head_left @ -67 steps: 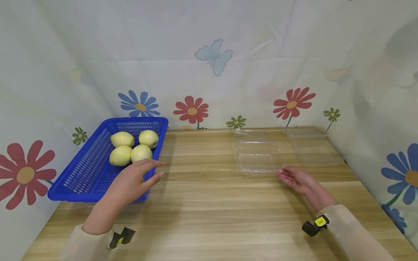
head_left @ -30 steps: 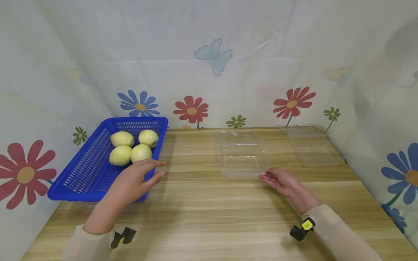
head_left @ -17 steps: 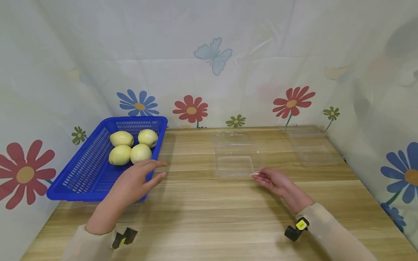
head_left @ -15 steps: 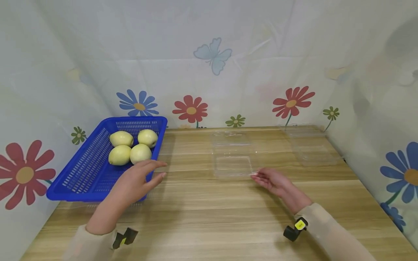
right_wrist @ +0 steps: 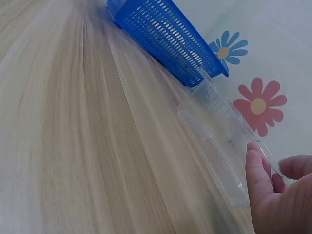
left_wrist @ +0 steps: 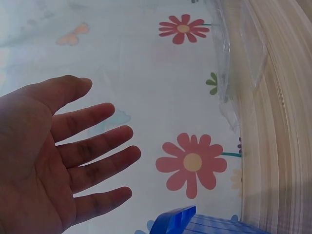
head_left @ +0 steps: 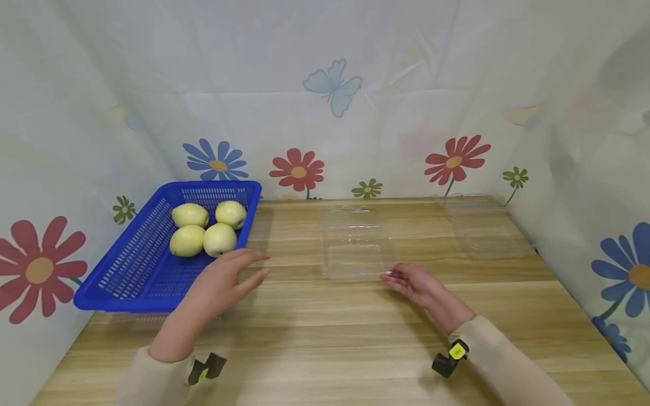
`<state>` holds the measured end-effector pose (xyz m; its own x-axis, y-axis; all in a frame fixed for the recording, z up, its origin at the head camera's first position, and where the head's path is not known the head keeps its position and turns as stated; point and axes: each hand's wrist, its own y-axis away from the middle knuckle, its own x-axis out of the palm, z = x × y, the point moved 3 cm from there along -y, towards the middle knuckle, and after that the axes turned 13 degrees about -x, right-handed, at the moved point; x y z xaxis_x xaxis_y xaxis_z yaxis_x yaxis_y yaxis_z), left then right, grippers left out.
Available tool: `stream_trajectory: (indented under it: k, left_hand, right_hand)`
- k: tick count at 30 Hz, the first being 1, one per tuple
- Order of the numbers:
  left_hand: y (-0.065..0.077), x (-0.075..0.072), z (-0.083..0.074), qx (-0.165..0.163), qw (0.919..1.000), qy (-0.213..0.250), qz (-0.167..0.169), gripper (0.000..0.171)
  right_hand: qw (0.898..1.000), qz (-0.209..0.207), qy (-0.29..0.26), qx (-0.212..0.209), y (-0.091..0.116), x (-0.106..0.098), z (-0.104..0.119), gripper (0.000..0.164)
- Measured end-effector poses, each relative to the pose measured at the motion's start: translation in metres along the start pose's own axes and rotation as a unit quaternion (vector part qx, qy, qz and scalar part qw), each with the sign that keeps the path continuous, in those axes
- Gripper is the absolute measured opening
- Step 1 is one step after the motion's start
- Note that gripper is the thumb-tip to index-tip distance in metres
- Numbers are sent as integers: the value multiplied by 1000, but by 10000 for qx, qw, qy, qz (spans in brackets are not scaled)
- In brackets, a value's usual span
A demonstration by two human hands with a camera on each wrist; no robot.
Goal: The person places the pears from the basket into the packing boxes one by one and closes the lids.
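Observation:
A clear plastic container (head_left: 354,260) with its lid folded open lies on the wood-grain table (head_left: 325,349), right of the middle. My right hand (head_left: 417,286) pinches its near right corner; the right wrist view shows thumb and fingers at the edge of the container (right_wrist: 214,141). To the left, my left hand (head_left: 218,287) hovers beside the blue basket (head_left: 119,304), overlapping its right side, with nothing in it. Its fingers are spread in the left wrist view, where the hand (left_wrist: 63,156) faces palm out. Several pale yellow-green fruits (head_left: 187,241) sit in the basket's far right part.
Another clear plastic container (head_left: 490,239) lies at the table's back right. A white cloth (head_left: 254,107) printed with flowers and a butterfly hangs behind the table and along both sides. Bare wood shows between the basket and the nearer container.
My right hand has slid the clear plastic container leftward, away from the other container. My left hand has shifted slightly right. The basket and fruits have stayed where they were.

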<state>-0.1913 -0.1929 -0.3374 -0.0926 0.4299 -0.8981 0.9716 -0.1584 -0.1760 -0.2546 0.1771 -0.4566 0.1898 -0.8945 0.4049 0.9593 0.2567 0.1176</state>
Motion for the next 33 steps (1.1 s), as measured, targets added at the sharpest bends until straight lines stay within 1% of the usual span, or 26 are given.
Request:
stream_trajectory:
  k: [5, 14, 20, 28, 33]
  left_hand:
    - [-1, 4, -2, 105, 9999, 38, -26, 30]
    - [-3, 12, -2, 116, 9998, 135, 96, 32]
    - [-3, 15, -3, 137, 9997, 153, 143, 30]
    - [-3, 15, -4, 105, 9998, 47, 139, 30]
    - [-3, 9, -6, 135, 9996, -186, 176, 33]
  right_hand:
    - [10000, 37, -15, -5, 0, 6, -2, 23]
    - [9999, 116, -14, 1, -2, 14, -7, 23]
    - [9998, 172, 77, 1, 0, 20, -11, 24]
    - [9995, 226, 231, -7, 1, 25, -14, 25]
    - [9992, 223, 318, 51, 2, 25, -15, 22]
